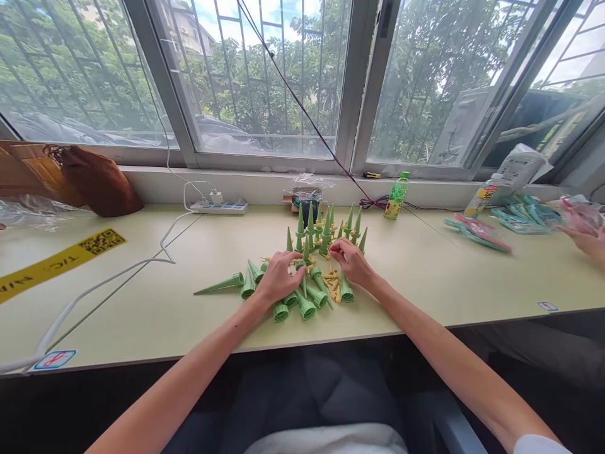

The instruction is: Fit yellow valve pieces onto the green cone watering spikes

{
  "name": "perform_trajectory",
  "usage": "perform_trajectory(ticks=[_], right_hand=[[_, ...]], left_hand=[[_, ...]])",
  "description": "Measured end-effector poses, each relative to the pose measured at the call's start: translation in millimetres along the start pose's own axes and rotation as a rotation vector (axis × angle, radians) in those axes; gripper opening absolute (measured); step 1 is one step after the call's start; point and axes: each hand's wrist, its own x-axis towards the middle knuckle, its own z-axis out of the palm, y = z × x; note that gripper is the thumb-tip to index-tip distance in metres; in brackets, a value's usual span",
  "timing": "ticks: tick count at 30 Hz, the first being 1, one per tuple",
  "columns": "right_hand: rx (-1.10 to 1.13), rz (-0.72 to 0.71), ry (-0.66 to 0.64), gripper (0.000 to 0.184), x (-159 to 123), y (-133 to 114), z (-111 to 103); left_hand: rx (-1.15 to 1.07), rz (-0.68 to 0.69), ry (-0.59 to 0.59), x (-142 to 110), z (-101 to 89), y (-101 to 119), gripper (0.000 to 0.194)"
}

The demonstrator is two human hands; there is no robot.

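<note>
A cluster of green plastic cone spikes (326, 234) stands upright on the table, with small yellow fittings on several of them. Closer to me, more green spikes (306, 308) lie loose, their threaded caps facing various ways. My left hand (280, 276) is curled over this pile, thumb and fingers closed around the cap end of a green spike (303, 265). To its right, my right hand (350, 260) is closed in a pinch at a small yellow fitting, mostly hidden by the fingertips. Loose yellow fittings (332, 284) lie in a heap below my right hand.
A green-labelled bottle (396, 197) and a power strip (220, 207) stand along the window side. A white cable (163, 252) crosses the left of the table. Packaged pink and teal items (479, 232) lie at right, where another person's hand (586, 243) holds a pink package.
</note>
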Motion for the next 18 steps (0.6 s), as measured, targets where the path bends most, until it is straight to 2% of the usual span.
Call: perform_trajectory(ticks=[6, 11, 18], right_hand=[[0.027, 0.046, 0.051, 0.013, -2.4, -4.7, -2.6], [0.040, 0.084, 0.018, 0.014, -3.6, -11.9, -4.8], [0.081, 0.029, -0.050, 0.012, 7.5, -22.1, -1.8]], left_hand=[[-0.013, 0.007, -0.078, 7.5, -3.5, -4.3, 0.027], [-0.020, -0.011, -0.184, 20.0, -8.4, -1.5, 0.023], [-0.076, -0.011, -0.129, 29.7, -15.2, 10.2, 0.017]])
